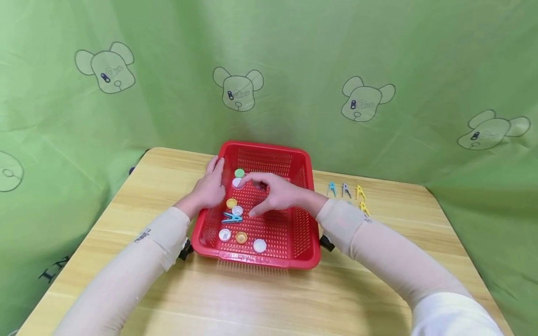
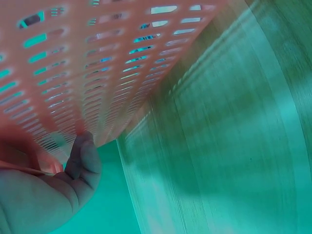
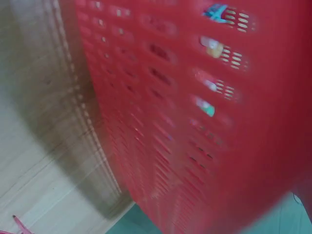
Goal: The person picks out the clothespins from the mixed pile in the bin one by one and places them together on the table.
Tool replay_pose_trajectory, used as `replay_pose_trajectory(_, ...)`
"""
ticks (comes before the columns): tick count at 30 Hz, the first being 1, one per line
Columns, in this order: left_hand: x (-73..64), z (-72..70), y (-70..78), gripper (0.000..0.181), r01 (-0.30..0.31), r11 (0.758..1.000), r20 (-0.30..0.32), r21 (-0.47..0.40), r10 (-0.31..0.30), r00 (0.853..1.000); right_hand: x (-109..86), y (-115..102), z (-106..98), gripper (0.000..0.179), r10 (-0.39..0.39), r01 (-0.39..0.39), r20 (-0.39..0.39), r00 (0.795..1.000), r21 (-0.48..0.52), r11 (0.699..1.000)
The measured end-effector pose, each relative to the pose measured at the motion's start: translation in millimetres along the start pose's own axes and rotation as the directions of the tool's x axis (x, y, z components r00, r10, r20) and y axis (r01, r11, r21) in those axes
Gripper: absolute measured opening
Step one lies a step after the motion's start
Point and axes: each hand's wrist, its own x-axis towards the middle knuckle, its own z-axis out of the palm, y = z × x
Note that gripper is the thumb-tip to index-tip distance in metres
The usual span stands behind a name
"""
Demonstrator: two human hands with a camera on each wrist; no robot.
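Note:
A red plastic basket point(image 1: 300, 261) stands on the table with several bottle caps inside. Among them are a green cap point(image 1: 239, 173), a white cap point(image 1: 237, 184), a yellow cap point(image 1: 231, 203) and an orange cap point(image 1: 241, 237). A blue clothespin point(image 1: 232, 218) lies between them on the left side. My left hand point(image 1: 211, 186) grips the basket's left rim; the left wrist view shows curled fingers point(image 2: 89, 156) against the outer wall. Inside the basket, my right hand point(image 1: 277, 192) curves with thumb and fingers wide apart, fingertips at the white cap. Whether they touch it I cannot tell.
Right of the basket, several loose clothespins lie on the wooden table point(image 1: 403, 233), including a blue clothespin point(image 1: 331, 188) and a yellow clothespin point(image 1: 360, 192). A green curtain point(image 1: 302, 56) with mouse-head prints hangs right behind the table.

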Motion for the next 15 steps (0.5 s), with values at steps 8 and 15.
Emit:
replay_pose_trajectory(8, 0.6, 2.6, -1.1, 0.082, 0.003, 1.0, 0.017, -0.007, -0.003, 1.0, 10.4, 11.1, 14.2, 0.067, 0.011, -0.015, 0.137, 0.991, 0.027, 1.0)
replay_pose_trajectory(15, 1.1, 0.0, 1.2, 0.085, 0.035, 0.999, 0.023, -0.016, -0.034, 0.999, 15.2, 21.3, 17.8, 0.065, 0.078, -0.079, 0.129, 0.989, 0.001, 0.997)
